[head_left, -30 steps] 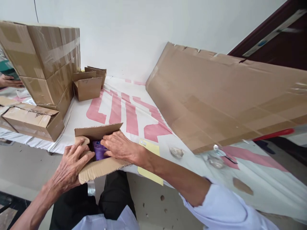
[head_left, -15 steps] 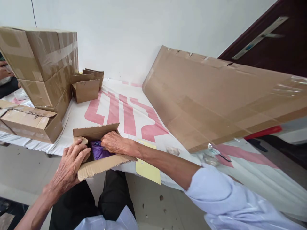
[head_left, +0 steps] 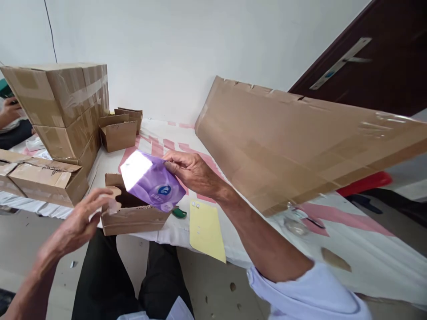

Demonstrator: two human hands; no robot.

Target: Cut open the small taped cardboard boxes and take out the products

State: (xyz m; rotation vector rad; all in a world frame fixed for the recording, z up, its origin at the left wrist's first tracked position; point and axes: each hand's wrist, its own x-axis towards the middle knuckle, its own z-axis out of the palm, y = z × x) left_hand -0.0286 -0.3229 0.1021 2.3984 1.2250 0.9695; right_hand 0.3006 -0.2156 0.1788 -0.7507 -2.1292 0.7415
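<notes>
A purple pouch [head_left: 155, 182] with a blue logo and a glaring pale end hangs tilted above a small open cardboard box [head_left: 135, 221]. My right hand [head_left: 191, 171] pinches the pouch by its upper right edge. At the box's left end, my left hand [head_left: 78, 220] has its fingers stretched toward the raised end flap [head_left: 112, 200], thumb apart from them; the fingertips meet or overlap the flap. The box stands at the table's front edge, and its inside is partly hidden by the pouch.
A yellow sheet [head_left: 207, 231] and a green object [head_left: 179, 213] lie right of the box. Stacked taped cartons [head_left: 71, 106] and small open boxes [head_left: 118, 135] stand at the left. A large cardboard panel [head_left: 283, 142] leans at the right. Another person's hand [head_left: 10, 111] shows far left.
My right hand has lifted the purple pouch out of the box and up. My left hand has loosened from the box's end and shifted slightly left. The near flap no longer sticks out.
</notes>
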